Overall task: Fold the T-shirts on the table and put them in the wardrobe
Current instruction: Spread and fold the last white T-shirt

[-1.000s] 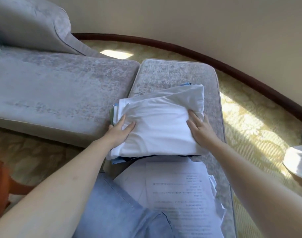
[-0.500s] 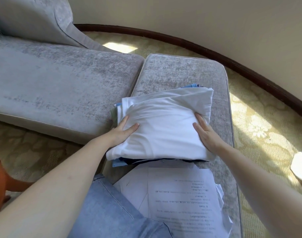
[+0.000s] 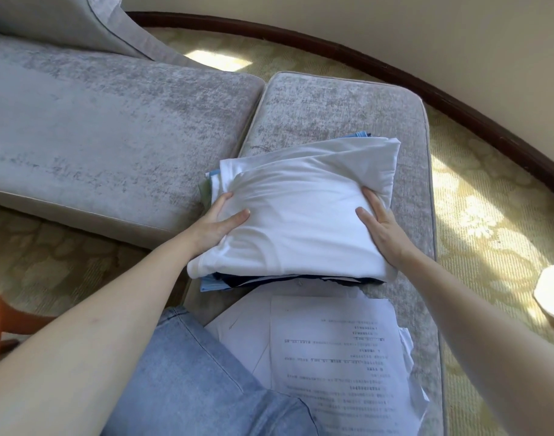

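Observation:
A stack of folded T-shirts [image 3: 297, 215] lies on the grey ottoman [image 3: 332, 102], a white shirt on top and blue and dark ones showing at its near edge. My left hand [image 3: 220, 223] grips the stack's left side, thumb on top and most fingers tucked out of sight against the side. My right hand [image 3: 381, 229] holds the right side the same way, thumb on the white cloth. The wardrobe is not in view.
Printed paper sheets [image 3: 332, 350] lie on the ottoman just in front of the stack, beside my jeans-clad knee [image 3: 190, 379]. A grey sofa [image 3: 105, 127] stands to the left. Patterned carpet surrounds them, with a white object [image 3: 552, 294] at the right edge.
Both hands have slid from lying flat on top of the white shirt out to the sides of the stack and closed on it. The view has drawn a little nearer.

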Demonstrator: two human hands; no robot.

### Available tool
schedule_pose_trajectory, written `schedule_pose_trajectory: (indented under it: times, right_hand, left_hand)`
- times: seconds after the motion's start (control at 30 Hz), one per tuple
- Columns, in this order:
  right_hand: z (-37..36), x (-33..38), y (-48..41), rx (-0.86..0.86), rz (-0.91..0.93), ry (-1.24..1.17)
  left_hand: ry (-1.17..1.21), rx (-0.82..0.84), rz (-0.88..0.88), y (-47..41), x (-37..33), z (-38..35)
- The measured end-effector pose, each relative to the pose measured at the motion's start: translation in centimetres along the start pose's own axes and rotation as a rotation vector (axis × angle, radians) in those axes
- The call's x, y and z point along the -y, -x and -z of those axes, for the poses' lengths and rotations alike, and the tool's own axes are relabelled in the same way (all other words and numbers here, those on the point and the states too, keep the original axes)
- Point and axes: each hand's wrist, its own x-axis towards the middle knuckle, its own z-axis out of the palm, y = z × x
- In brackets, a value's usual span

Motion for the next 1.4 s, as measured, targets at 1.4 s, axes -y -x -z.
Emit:
schedule_pose_trajectory:
  times: [1.4]
  right_hand:
    - [0.0,0.5,-1.6,0.091,0.016,-0.095]
  left_hand:
    - [0.013,-0.014,-0.015,-2.7,1.2,1.2]
